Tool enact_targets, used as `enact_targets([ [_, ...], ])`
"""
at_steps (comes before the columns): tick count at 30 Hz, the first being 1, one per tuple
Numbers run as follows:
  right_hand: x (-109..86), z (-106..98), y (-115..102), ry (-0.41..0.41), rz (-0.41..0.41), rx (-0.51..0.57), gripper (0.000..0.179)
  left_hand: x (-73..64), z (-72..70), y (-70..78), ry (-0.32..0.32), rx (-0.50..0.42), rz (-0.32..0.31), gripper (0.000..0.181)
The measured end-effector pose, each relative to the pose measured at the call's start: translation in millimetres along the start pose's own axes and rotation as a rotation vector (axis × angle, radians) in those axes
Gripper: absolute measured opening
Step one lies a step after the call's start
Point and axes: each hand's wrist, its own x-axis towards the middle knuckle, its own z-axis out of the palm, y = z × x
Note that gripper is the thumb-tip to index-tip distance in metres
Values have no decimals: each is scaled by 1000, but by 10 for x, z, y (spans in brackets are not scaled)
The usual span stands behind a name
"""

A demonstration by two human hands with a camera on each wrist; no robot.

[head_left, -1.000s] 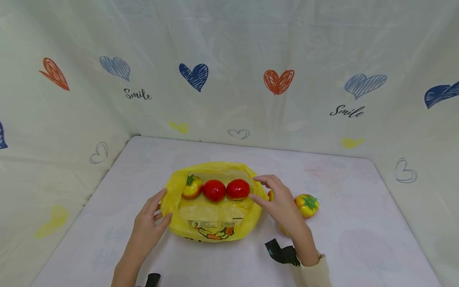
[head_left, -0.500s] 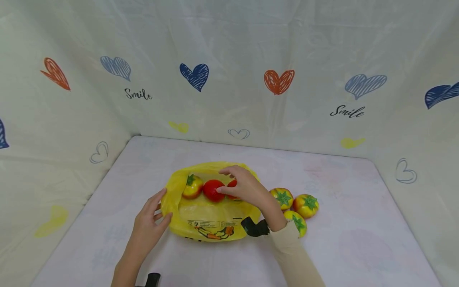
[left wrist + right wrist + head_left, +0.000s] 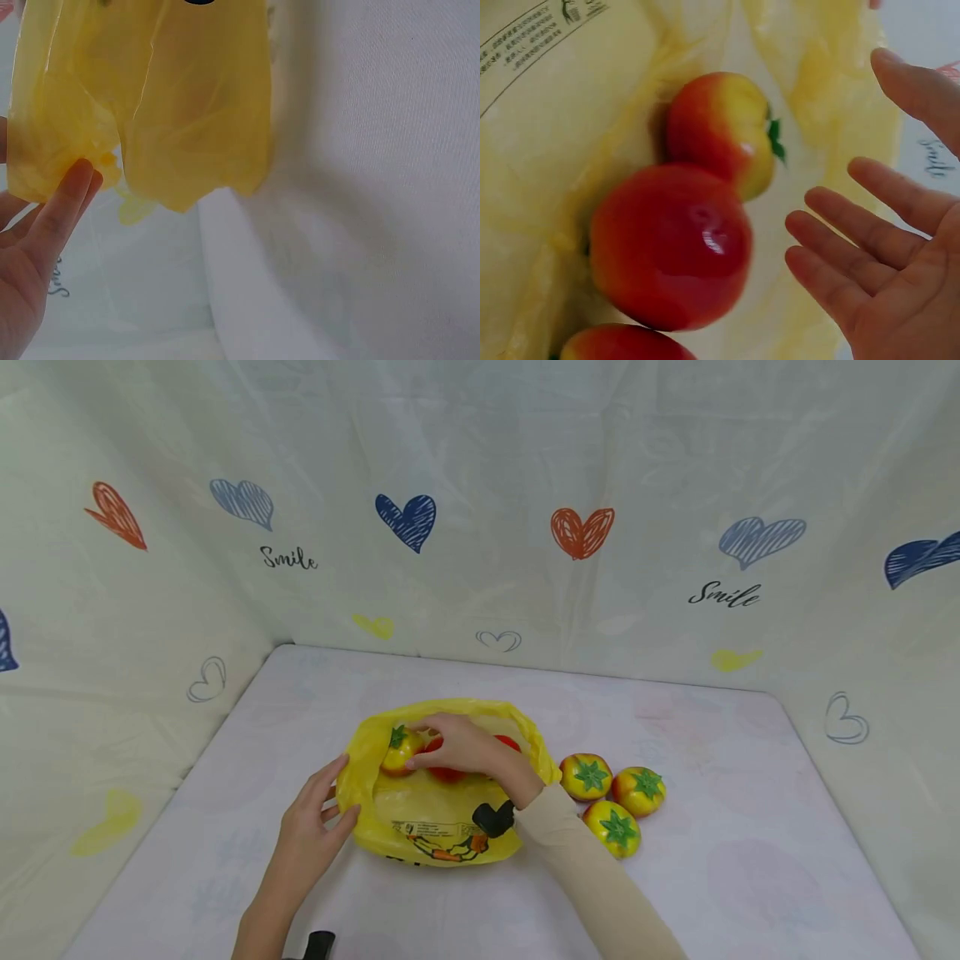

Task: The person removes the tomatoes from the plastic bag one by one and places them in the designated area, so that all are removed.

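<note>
A yellow plastic bag (image 3: pixel 442 806) lies with its mouth facing up, holding round toy fruits. One is a yellow-red fruit (image 3: pixel 397 756) with a green leafy top; redder ones lie beside it, partly hidden by my right hand. My left hand (image 3: pixel 311 818) holds the bag's left side between its thumb and fingers. In the left wrist view, fingertips (image 3: pixel 79 176) lie against the yellow plastic. My right hand (image 3: pixel 465 745) reaches over the bag's mouth. In the right wrist view it has spread, fairly straight fingers (image 3: pixel 855 232), apart from the red fruit (image 3: pixel 671 247).
To the right of the bag, three yellow-red fruits with green star-shaped tops sit close together, the nearest fruit (image 3: pixel 612 828) by my right sleeve (image 3: pixel 577 860). A white table (image 3: pixel 750 877) lies beneath. A pale curtain (image 3: pixel 487 460) with printed hearts hangs behind it.
My right hand has moved left from the bag's right rim, across its mouth, to near the leftmost fruit inside. The three fruits outside are now uncovered. My left hand has stayed put.
</note>
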Motion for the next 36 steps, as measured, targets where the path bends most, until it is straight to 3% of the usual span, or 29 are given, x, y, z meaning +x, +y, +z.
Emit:
enact_targets([
  [12, 284, 228, 57, 18, 39, -241, 65, 9, 13, 1, 7, -3, 24, 65],
  [21, 394, 386, 155, 78, 105, -258, 73, 17, 20, 0, 18, 12, 41, 65],
  [36, 435, 443, 208, 100, 92, -267, 75, 6, 5, 20, 4, 19, 14, 64],
])
